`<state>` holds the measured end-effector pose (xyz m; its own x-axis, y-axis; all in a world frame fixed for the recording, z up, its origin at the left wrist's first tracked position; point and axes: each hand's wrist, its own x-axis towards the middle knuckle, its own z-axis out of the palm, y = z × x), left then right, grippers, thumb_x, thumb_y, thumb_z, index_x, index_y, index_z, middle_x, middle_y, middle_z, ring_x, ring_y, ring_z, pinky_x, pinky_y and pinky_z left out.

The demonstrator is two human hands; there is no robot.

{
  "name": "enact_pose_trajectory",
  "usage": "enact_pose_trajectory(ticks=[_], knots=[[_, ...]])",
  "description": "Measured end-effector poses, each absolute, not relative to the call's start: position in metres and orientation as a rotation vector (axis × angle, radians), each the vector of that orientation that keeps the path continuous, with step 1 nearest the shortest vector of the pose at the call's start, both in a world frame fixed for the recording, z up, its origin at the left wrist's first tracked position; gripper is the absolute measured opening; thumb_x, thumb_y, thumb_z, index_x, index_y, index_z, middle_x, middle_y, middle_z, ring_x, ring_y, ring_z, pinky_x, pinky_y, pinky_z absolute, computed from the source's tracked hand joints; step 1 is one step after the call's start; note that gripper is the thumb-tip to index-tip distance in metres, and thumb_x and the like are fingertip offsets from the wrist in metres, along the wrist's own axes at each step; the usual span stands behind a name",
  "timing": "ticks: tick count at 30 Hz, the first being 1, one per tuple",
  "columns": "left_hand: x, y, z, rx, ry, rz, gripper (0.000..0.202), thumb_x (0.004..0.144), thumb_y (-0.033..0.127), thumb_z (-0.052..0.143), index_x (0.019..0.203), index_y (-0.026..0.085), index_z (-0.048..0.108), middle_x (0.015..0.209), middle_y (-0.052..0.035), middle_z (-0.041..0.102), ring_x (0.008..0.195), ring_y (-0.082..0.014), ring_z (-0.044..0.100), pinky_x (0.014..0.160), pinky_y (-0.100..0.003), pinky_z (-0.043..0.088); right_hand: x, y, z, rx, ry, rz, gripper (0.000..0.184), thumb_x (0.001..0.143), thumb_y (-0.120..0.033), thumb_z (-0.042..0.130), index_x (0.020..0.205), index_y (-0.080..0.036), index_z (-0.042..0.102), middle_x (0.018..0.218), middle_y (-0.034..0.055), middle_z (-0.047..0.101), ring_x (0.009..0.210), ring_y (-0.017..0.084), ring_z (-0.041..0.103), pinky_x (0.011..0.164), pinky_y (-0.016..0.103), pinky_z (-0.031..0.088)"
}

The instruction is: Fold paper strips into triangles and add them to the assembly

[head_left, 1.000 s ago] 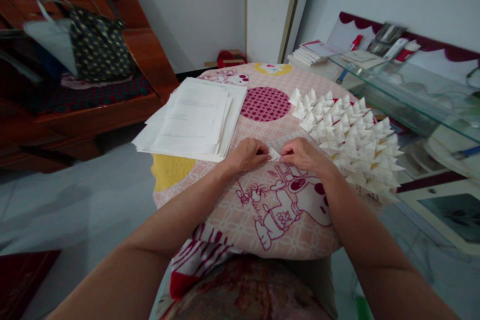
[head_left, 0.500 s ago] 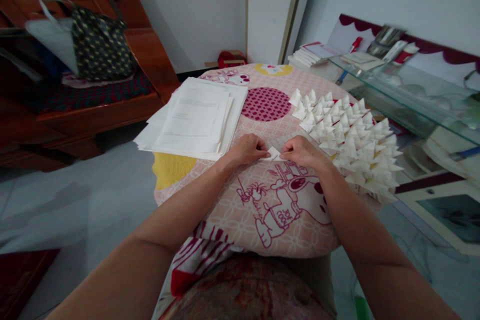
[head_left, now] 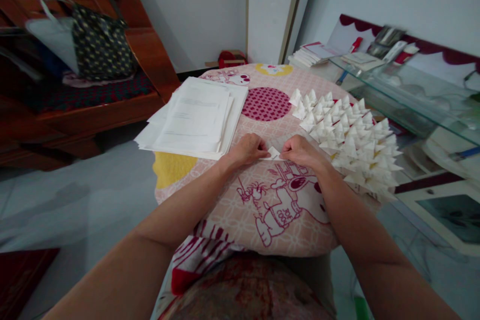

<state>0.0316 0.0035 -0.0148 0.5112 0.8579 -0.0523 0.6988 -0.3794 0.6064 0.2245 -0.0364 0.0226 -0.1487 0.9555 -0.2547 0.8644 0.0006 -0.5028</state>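
Note:
A small folded white paper piece [head_left: 273, 153] lies on a pink cartoon-printed cushion [head_left: 262, 200] across my lap. My left hand [head_left: 245, 150] pinches its left end, fingers curled down on it. My right hand [head_left: 302, 151] pinches its right end in the same way. Just right of my right hand, rows of folded white paper triangles [head_left: 347, 137] stand on the cushion. A stack of white paper sheets [head_left: 195, 117] rests at the cushion's far left, close to my left hand.
A dark wooden bench [head_left: 86, 100] with a dotted bag [head_left: 99, 47] stands at the left. A glass-topped table [head_left: 412, 95] with books and bottles runs along the right. Grey tiled floor [head_left: 75, 200] lies between, with a red object [head_left: 229, 57] by the far wall.
My hands have stayed on the small paper piece, and its tip shows a little more between them than a second ago. Nothing else has moved.

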Motion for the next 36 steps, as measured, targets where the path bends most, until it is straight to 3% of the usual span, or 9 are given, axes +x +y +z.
enact_pose_trajectory(ticks=[16,36], knots=[[0.033,0.002,-0.018,2.297,1.275,0.342,0.018,0.083,0.027,0.068,0.082,0.012,0.079,0.073,-0.0061,0.072,0.063,-0.0136,0.056,0.062,-0.026,0.036,0.226,-0.032,0.018,-1.932,-2.113,0.812,0.015,0.075,-0.014,0.067,0.06,-0.014,0.066,0.052,-0.0018,0.054,0.053,0.01,0.048,0.052,0.023,0.034],[0.037,0.001,-0.016,2.335,1.32,0.297,0.013,0.08,0.024,0.068,0.081,0.014,0.077,0.074,-0.0058,0.07,0.067,-0.0156,0.055,0.067,-0.029,0.038,0.235,-0.033,0.019,-1.986,-2.049,0.722,0.007,0.069,-0.011,0.068,0.063,-0.015,0.068,0.054,-0.0015,0.059,0.055,0.012,0.055,0.053,0.023,0.037]])
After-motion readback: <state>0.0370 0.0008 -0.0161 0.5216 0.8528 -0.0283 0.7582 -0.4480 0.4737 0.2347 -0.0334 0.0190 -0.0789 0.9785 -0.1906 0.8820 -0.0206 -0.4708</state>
